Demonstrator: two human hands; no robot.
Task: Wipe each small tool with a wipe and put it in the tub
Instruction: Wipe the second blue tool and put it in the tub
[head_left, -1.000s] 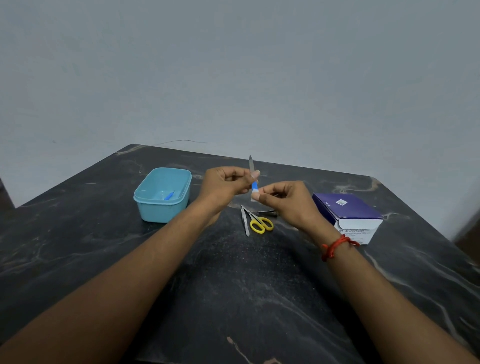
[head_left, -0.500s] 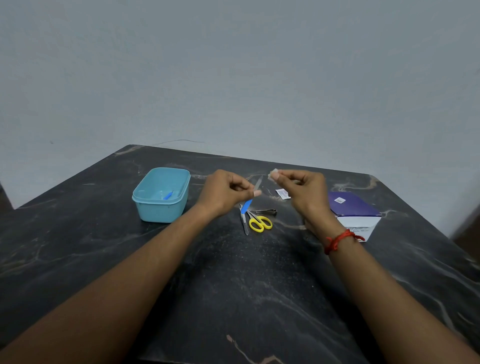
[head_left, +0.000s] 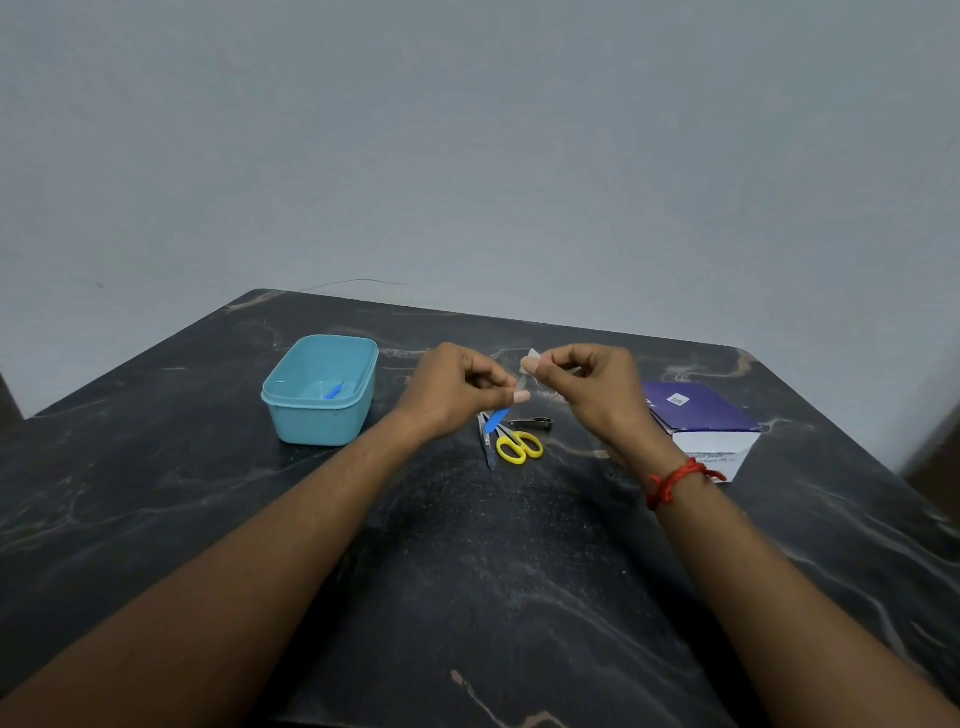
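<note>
My left hand (head_left: 457, 392) pinches a nail file with a blue handle (head_left: 500, 417), which slants down to the left above the table. My right hand (head_left: 587, 384) pinches a small white wipe (head_left: 532, 359) against the file's metal tip. The teal tub (head_left: 319, 389) stands at the left with one small blue tool (head_left: 333, 391) inside. On the table below my hands lie yellow-handled scissors (head_left: 519, 446), a slim metal tool (head_left: 488, 447) and a metal nail clipper (head_left: 531, 424).
A purple and white box (head_left: 701, 421) lies at the right, partly behind my right wrist, which wears a red thread. The dark marble table (head_left: 467, 571) ends at a grey wall behind.
The file was upright a second ago; my left hand has tipped it so the blue handle points down-left. My right hand rose from the handle to the metal tip with the wipe.
</note>
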